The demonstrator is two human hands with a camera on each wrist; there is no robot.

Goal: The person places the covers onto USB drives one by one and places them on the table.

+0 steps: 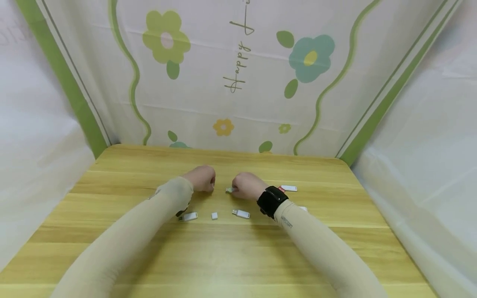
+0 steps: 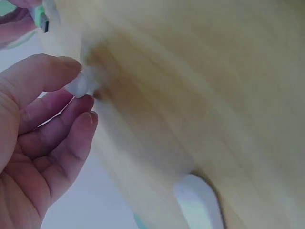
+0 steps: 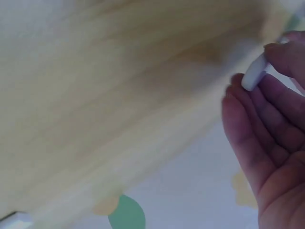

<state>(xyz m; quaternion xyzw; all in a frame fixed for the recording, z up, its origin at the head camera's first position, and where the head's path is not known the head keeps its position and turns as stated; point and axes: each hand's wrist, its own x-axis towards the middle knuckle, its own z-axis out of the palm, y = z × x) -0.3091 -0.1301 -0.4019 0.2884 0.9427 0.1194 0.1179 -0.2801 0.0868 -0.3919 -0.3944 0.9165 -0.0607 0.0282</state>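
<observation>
My left hand [image 1: 202, 179] pinches a small white cap [image 2: 77, 86] between thumb and fingertips, low over the table. Across a short gap, my right hand [image 1: 248, 186] grips a white USB flash drive [image 3: 255, 72] by its body. The drive's bare plug [image 1: 228, 190] points left, toward the left hand. Nearer to me lie an uncapped USB stick [image 1: 243, 214], a loose white cap [image 1: 214, 215] and another white USB stick [image 1: 191, 216] with its dark end beside the left wrist.
Beyond the right wrist lies a white USB stick [image 1: 289, 188] with a red tag [image 1: 281, 189]. A white piece [image 1: 303, 208] is partly hidden by the right forearm. The wooden table [image 1: 223, 256] ends at a flowered cloth [image 1: 238, 107] at the back.
</observation>
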